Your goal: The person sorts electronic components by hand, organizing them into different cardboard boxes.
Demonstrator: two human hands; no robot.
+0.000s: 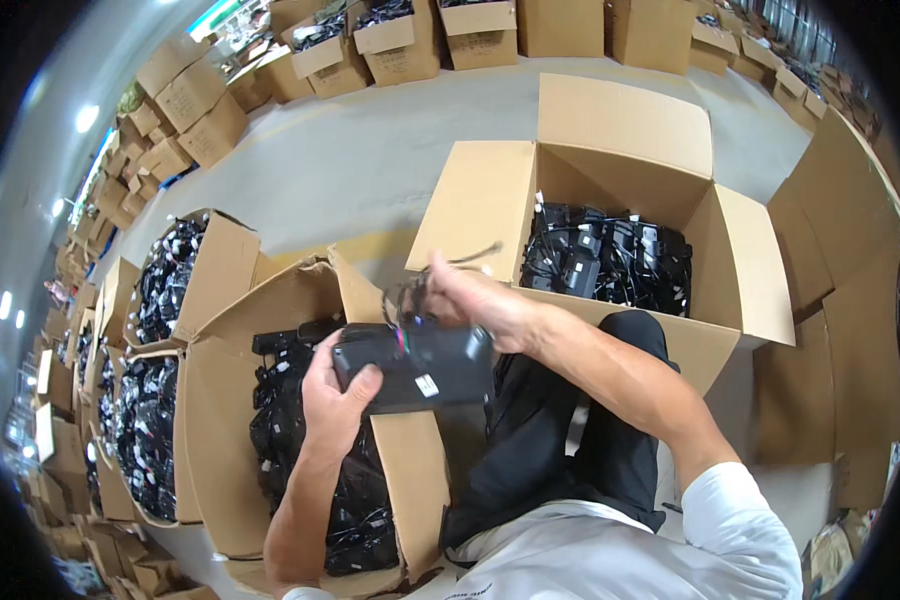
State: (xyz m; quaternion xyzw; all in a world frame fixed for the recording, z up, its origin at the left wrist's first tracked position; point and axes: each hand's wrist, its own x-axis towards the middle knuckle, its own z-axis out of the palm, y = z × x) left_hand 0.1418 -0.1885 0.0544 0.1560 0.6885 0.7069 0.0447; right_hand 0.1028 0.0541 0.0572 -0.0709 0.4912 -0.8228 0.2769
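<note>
Left hand point(338, 392) is gripping a flat black box-shaped unit point(418, 365) from its left end, thumb lying on the top face, other fingers curled underneath and mostly hidden. The unit is being held level in front of the person's lap, above the flap of the near carton. It is carrying a small white label on top and a few coloured wires at its upper edge.

Right hand point(475, 300) is sitting just above the unit's far edge, fingers pinched together on a bundle of thin dark cables point(440, 270) that is rising from the unit. The cables are looping up and leftward past the fingertips. Whether the palm is touching the unit, cannot tell.

Person is sitting, dark trousers point(570, 420) and white shirt point(610, 550) showing below.

Under the left forearm, an open cardboard carton point(220, 400) is holding many similar black units with cables. Just beyond the right hand, a second open carton point(620, 130) is holding more of the same, flaps spread out.

Further left, more open cartons point(225, 265) of black parts are standing in a row. At the far edge across the grey floor point(370, 150), stacked boxes point(400, 45) are lining the wall.
</note>
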